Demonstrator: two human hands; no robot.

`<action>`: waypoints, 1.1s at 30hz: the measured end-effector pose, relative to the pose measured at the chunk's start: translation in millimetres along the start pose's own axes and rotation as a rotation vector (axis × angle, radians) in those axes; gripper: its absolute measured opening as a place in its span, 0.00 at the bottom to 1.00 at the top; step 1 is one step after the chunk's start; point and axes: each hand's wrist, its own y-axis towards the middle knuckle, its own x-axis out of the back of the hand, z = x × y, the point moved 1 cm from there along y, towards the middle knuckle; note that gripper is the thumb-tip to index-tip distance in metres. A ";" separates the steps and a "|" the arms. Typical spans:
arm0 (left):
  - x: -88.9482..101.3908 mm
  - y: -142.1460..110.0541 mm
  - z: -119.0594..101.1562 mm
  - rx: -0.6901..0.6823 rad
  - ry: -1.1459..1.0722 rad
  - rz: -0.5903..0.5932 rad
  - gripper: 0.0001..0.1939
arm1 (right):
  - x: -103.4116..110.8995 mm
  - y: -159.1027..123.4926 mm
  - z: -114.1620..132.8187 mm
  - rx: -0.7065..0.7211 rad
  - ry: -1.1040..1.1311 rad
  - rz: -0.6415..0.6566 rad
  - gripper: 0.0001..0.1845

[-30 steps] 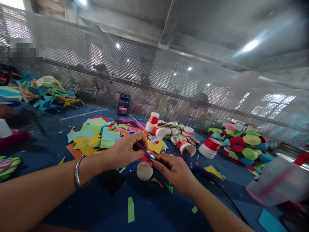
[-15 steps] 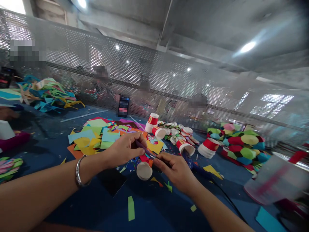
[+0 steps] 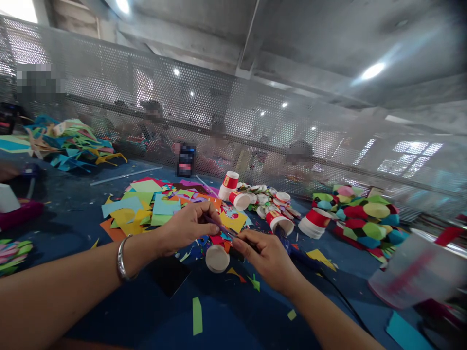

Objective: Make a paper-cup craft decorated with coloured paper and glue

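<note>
Tipped cup [image 3: 272,217], contents unclear, near right hand [image 3: 268,256]

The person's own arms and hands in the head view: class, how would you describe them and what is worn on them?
The left arm shows no sleeve; a shiny, silver-coloured, rounded bangle circles its wrist. The right arm shows neither sleeve nor bracelet. Left hand and right hand are ungloved.

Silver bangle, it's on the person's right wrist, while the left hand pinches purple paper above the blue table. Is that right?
Not quite. The head view shows the silver bangle on the left wrist, not the right. The left hand does pinch purple paper above the blue table.
</note>
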 end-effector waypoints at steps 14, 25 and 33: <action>-2.0 -0.6 1.2 0.076 -0.073 -0.015 0.12 | 2.8 2.0 -1.2 -0.055 0.072 0.010 0.21; -4.8 -0.3 2.4 0.070 -0.073 0.039 0.10 | 1.4 1.9 -1.3 -0.081 0.109 0.023 0.23; -3.4 1.3 6.7 -0.034 0.078 0.040 0.09 | 2.2 3.1 -2.1 -0.090 0.113 0.020 0.23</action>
